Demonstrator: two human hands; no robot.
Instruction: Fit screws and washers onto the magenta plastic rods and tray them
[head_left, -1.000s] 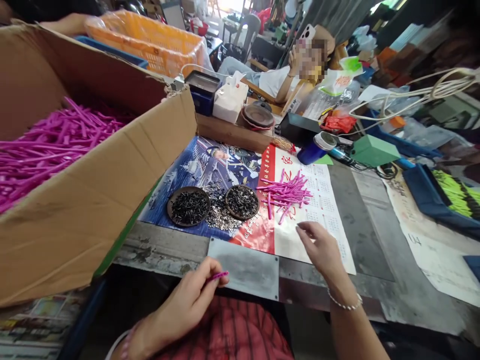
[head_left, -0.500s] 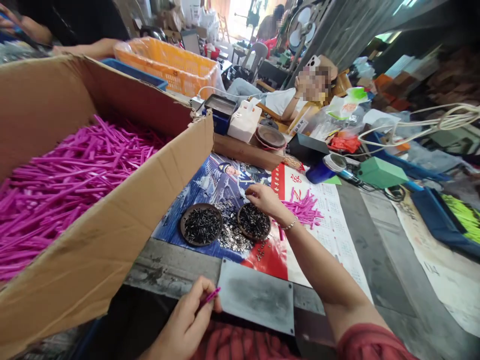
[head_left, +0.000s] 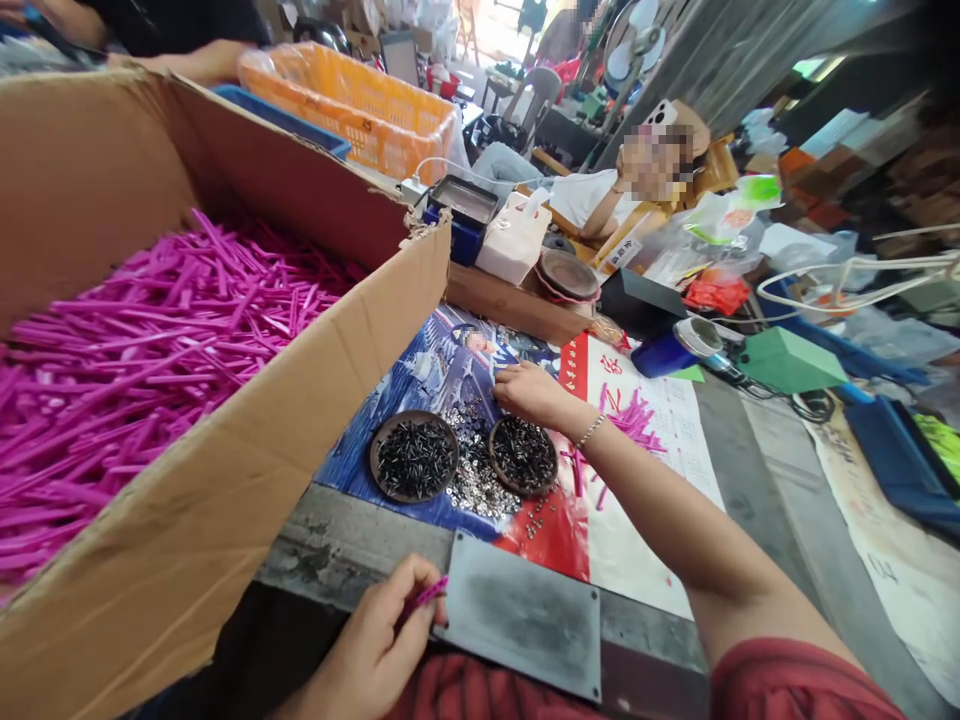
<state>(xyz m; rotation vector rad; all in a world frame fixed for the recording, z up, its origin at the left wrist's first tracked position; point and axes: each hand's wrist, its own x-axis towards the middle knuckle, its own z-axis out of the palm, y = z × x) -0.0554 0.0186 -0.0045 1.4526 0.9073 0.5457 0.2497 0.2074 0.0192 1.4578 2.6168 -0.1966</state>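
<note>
My left hand is closed in a pinch round a thin magenta plastic stick, beside the left edge of a flat grey plate. My right hand reaches over the far rim of the right round dish, its fingers bunched together; whatever they may hold is hidden. Small dark pin-like pieces fill this dish. A second round dish to the left holds similar pieces. Between the dishes lie loose small shiny metal bits.
A large cardboard box of magenta sticks stands at left. More sticks lie beyond my right forearm. Behind are a blue cup, a white bag and an orange crate. A person reclines with a phone.
The view has shifted slightly, so the scene sits a little further right. My left hand keeps the magenta stick, and my right hand stays near the right dish's far rim.
</note>
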